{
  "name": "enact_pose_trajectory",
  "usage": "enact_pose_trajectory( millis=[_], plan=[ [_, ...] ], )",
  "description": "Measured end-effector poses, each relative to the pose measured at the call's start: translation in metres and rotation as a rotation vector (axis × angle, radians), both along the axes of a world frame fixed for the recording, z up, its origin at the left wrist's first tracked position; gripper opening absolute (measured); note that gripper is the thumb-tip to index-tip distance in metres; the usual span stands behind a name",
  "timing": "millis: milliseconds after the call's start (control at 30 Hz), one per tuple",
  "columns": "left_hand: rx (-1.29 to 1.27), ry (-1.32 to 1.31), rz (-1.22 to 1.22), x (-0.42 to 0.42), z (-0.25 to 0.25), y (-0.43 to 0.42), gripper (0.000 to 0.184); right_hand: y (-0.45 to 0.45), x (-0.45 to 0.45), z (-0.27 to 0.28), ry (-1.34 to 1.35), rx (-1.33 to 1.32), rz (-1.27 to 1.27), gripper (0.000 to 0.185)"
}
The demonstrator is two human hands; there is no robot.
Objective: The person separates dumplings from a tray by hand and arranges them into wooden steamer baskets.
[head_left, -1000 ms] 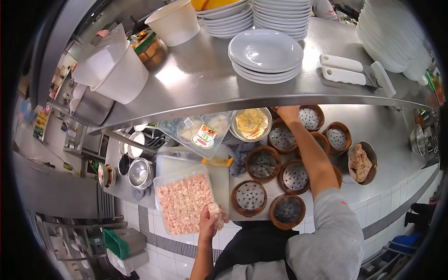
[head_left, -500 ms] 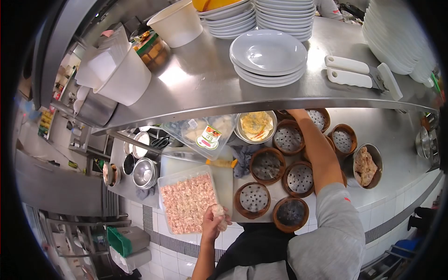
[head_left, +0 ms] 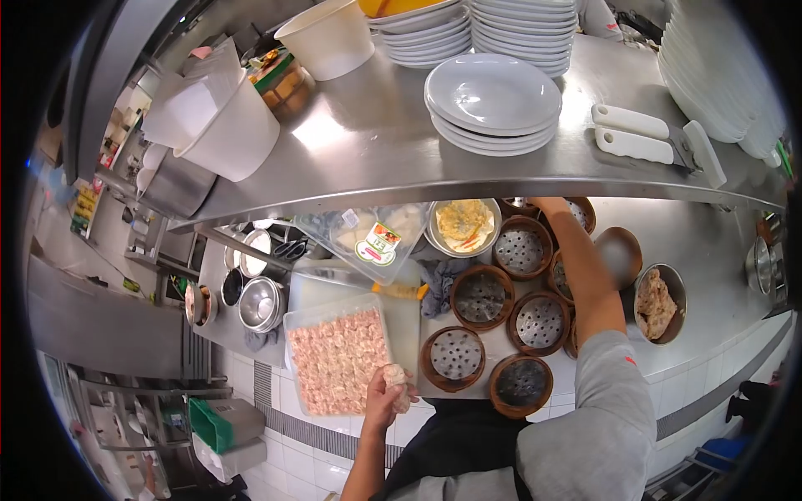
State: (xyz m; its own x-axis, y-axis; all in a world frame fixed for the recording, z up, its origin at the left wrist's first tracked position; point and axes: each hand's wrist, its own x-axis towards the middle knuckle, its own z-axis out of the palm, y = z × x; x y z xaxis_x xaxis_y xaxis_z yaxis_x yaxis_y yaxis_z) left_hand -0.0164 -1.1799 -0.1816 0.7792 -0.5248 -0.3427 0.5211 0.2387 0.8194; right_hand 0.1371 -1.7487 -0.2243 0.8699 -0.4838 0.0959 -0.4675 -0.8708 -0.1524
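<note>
My left hand [head_left: 388, 394] is closed around pale, raw meat dumplings [head_left: 396, 378], at the lower right corner of a clear plastic tray [head_left: 294, 380] packed with rows of pink dumplings [head_left: 338, 359]. My right arm reaches across several small round steamer baskets with perforated metal bottoms. Only the wrist side of my right hand [head_left: 547, 204] shows at the shelf edge, near a far basket [head_left: 578, 215]; its fingers are hidden beneath the shelf. Under and beside the forearm stand more baskets, among them a nearer basket [head_left: 537, 324] and a blurred, tilted basket [head_left: 618, 255].
Right of the baskets stands a metal bowl of raw meat mixture [head_left: 657, 302]. A bowl with yellow filling [head_left: 463, 227], a labelled plastic container [head_left: 368, 242] and a yellow-handled knife [head_left: 399, 290] lie behind the tray. Overhead, a steel shelf [head_left: 359, 159] carries plates [head_left: 493, 96].
The basket at the right of my forearm has shifted and now looks blurred and tilted. The whole view has moved slightly. My left hand stays by the tray with the dumplings.
</note>
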Motion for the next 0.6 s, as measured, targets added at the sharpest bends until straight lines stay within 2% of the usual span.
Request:
enact_pose_trajectory(
  millis=[600],
  plan=[
    [0.025, 0.007, -0.022, 0.000, 0.006, -0.001, 0.040, 0.003, -0.012, 0.016, 0.038, -0.088, 0.007, 0.027]
  ],
)
